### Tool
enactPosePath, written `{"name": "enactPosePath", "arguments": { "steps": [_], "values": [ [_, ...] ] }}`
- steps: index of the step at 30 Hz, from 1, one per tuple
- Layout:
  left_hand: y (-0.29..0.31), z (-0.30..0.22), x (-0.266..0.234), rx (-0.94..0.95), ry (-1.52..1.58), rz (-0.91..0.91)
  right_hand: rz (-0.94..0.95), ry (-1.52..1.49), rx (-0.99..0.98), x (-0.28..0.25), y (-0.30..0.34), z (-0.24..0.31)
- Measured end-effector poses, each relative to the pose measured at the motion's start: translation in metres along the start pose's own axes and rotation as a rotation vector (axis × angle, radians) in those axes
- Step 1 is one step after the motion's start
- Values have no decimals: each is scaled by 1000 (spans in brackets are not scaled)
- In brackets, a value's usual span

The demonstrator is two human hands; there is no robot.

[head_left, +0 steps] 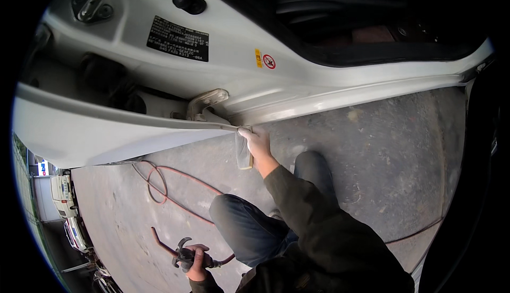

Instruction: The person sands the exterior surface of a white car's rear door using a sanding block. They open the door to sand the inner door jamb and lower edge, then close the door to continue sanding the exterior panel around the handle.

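Note:
My left hand point(197, 265) is closed around a dark air blow gun point(185, 257) with a curved lever. A bent reddish tube sticks out from the gun's far end, and a red hose runs from its other end towards my knee. Farther up, my right hand point(258, 143) pinches a thin grey flat piece with a tan edge point(244, 155). My right fingertips are at the edge of a white car door point(101, 136), just below a metal hinge point(207, 101). What the flat piece is made of does not show clearly.
The white door frame and sill point(340, 88) run across the top, with a dark seat point(340, 6) inside. A loop of red hose point(159, 184) lies on the grey concrete floor point(388, 144). My bent knees point(244, 224) are beneath my arms. Parked vehicles point(64, 195) stand far left.

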State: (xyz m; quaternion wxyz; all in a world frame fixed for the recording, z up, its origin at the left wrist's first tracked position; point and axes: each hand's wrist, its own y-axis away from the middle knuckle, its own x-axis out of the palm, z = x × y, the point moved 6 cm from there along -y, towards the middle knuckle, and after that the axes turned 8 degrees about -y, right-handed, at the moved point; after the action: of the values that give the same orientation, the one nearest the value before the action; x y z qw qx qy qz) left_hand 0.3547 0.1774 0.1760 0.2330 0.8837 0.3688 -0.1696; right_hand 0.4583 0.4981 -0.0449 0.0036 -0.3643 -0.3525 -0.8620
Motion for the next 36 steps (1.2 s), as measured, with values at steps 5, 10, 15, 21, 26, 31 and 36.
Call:
{"name": "enactPosePath", "arguments": {
  "steps": [5, 10, 15, 21, 26, 31, 36],
  "values": [
    [-4, -4, 16, -95, 19, 37, 21, -49, -46, -7, -6, -8],
    [-1, -7, 15, -49, 19, 24, -50, -63, -11, -13, -25, -20],
    [1, -2, 19, -97, 18, 26, 38, 221, -215, 8, 23, 29],
    [-2, -5, 20, -82, -5, 24, 67, 539, -1152, 36, 76, 70],
    [-1, -1, 14, -88, -60, 60, 141, 640, -1254, 43, 68, 74],
    [-1, -8, 15, -112, -110, 106, 269, 537, -1251, 90, 101, 100],
    [-2, -10, 19, -125, -83, 83, 194, 601, -1182, 54, 71, 71]
  ]
}}
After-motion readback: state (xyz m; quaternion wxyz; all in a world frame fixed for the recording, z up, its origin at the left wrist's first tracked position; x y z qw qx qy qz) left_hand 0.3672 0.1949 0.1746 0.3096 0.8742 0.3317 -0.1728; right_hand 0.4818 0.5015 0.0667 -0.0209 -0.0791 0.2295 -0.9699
